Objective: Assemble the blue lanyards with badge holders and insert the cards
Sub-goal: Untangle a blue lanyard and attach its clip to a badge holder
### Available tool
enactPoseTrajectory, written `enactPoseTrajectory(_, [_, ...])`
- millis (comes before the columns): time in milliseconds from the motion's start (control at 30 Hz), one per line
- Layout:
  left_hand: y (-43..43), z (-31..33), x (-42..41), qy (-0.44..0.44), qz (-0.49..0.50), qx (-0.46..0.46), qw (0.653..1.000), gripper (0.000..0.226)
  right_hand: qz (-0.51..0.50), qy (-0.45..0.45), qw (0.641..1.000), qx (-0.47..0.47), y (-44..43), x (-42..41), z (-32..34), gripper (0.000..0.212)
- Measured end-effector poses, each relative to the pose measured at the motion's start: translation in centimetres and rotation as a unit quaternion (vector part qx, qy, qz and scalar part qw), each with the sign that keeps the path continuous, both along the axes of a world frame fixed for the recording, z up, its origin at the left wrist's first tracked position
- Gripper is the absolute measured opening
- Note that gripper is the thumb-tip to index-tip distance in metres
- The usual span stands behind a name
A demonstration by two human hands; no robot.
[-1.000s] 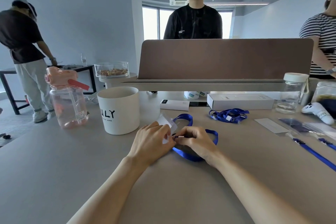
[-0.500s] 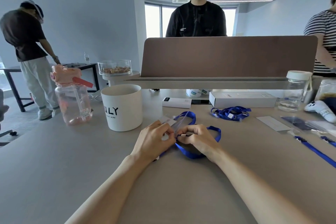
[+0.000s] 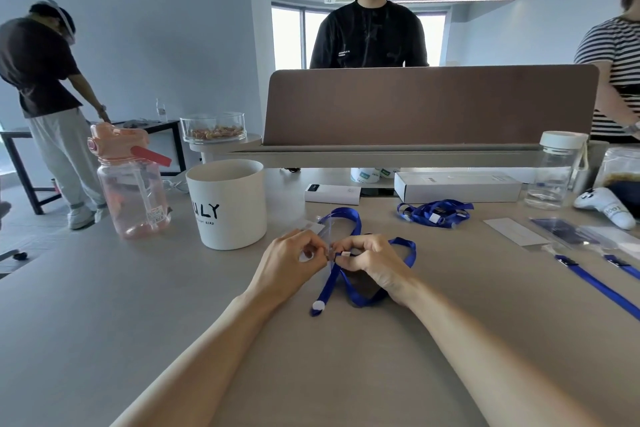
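A blue lanyard (image 3: 353,284) lies looped on the grey table in front of me. My right hand (image 3: 370,262) pinches its clip end. My left hand (image 3: 289,262) pinches the edge of a clear badge holder (image 3: 323,229) right against that clip. The two hands touch at their fingertips. One strap end with a white dot (image 3: 317,305) trails toward me. A second bundled blue lanyard (image 3: 434,213) lies further back. A white card (image 3: 512,231), more clear holders (image 3: 568,230) and straight blue lanyards (image 3: 602,288) lie at the right.
A white cup (image 3: 228,204) and a pink water bottle (image 3: 130,184) stand at the left. White boxes (image 3: 457,186), a glass jar (image 3: 556,175) and a white controller (image 3: 604,206) sit at the back right, before a brown divider (image 3: 429,104). People stand beyond.
Both hands stayed together at the clip and holder. The lanyard's strap end with the white dot now hangs out below my hands toward me.
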State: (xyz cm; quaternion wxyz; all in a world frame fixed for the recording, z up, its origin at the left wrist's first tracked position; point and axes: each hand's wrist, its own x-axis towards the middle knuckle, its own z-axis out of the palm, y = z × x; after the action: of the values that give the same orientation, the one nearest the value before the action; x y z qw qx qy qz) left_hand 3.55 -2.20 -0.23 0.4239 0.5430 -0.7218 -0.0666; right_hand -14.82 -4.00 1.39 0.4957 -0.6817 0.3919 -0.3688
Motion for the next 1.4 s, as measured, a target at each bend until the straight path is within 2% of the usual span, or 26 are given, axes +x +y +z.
enactPoseTrajectory(33, [-0.11,-0.02,0.12,0.001,-0.003,0.0,1.0,0.002,0.004,-0.004,1.0,0.0,0.07,0.01,0.06,0.013])
enactPoseTrajectory(100, [-0.2,0.0,0.26,0.003,-0.007,0.001,1.0,0.016,0.014,-0.007,1.0,-0.003,0.29,0.1,0.14,0.015])
enactPoseTrajectory(200, [-0.16,0.1,0.27,0.024,-0.009,0.015,1.0,0.019,0.009,-0.012,1.0,-0.014,0.42,0.21,0.19,0.017])
enactPoseTrajectory(433, [-0.08,0.27,0.18,0.039,-0.01,0.003,0.999,0.01,-0.023,-0.043,0.999,-0.01,0.15,0.04,0.09,0.018])
enactPoseTrajectory(633, [-0.04,0.09,0.32,0.049,-0.003,-0.012,0.999,0.024,-0.005,-0.037,0.999,-0.016,0.34,0.05,0.06,0.014])
enactPoseTrajectory(933, [0.06,0.29,0.4,0.06,-0.032,0.024,0.997,0.008,-0.023,-0.016,0.999,-0.022,-0.02,-0.13,0.02,0.021])
enactPoseTrajectory(1033, [0.03,0.17,0.66,0.068,-0.027,0.015,0.997,0.025,-0.039,-0.017,0.999,-0.029,-0.01,-0.21,0.1,0.025])
enactPoseTrajectory(1167, [-0.19,0.1,0.6,0.03,-0.018,-0.02,0.999,0.023,-0.028,-0.041,0.999,-0.02,0.05,-0.15,0.13,0.023])
enactPoseTrajectory(1233, [-0.35,-0.11,0.81,-0.018,-0.019,-0.06,0.998,0.041,-0.015,-0.035,0.999,-0.017,0.02,-0.02,0.02,0.024])
enactPoseTrajectory(1300, [-0.42,-0.36,1.06,-0.097,-0.026,-0.097,0.99,0.057,-0.006,0.013,0.999,-0.04,-0.03,0.16,-0.24,0.012])
enactPoseTrajectory(1400, [-0.34,-0.33,1.05,-0.213,-0.009,-0.148,0.966,0.052,0.003,0.044,0.997,-0.062,-0.23,0.27,-0.44,0.009])
